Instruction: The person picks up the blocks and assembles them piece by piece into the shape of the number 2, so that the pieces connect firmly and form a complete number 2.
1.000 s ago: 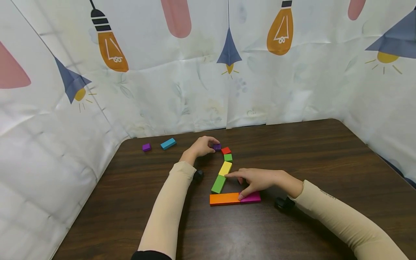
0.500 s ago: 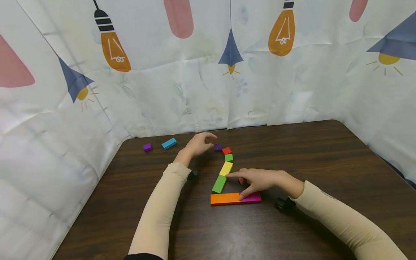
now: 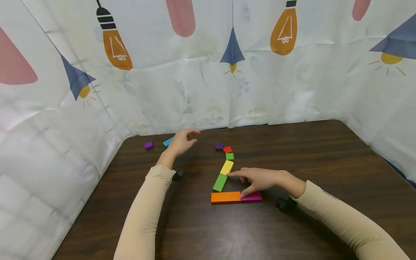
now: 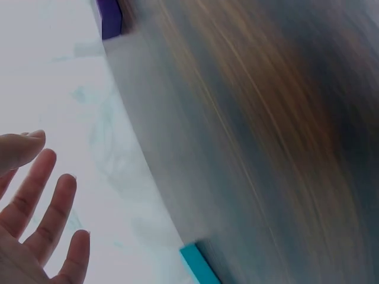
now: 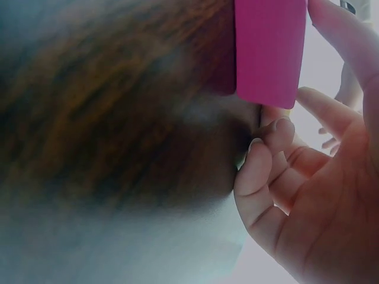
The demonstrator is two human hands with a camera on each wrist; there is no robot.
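Observation:
My left hand (image 3: 180,142) is in the air with nothing in it, fingers apart, and partly covers a blue block (image 3: 167,142) in the head view. The left wrist view shows its loose fingers, the tip of that blue block (image 4: 199,264) and a purple block (image 4: 109,18). My right hand (image 3: 258,178) rests over a row of blocks. Its index fingertip touches where the yellow block (image 3: 226,167) meets the long green block (image 3: 220,182). Its thumb lies where the orange block (image 3: 225,197) meets the magenta block (image 5: 269,53); the other fingers curl under.
A red block (image 3: 228,149) and a small green block (image 3: 229,156) continue the curve up to a dark purple block (image 3: 219,146). Another purple block (image 3: 148,145) lies at the far left of the brown table (image 3: 292,144). A printed curtain (image 3: 201,101) hangs behind the table.
My left hand has let go of the dark purple block at the curve's top and moved left to the blue block. The right hand keeps its place.

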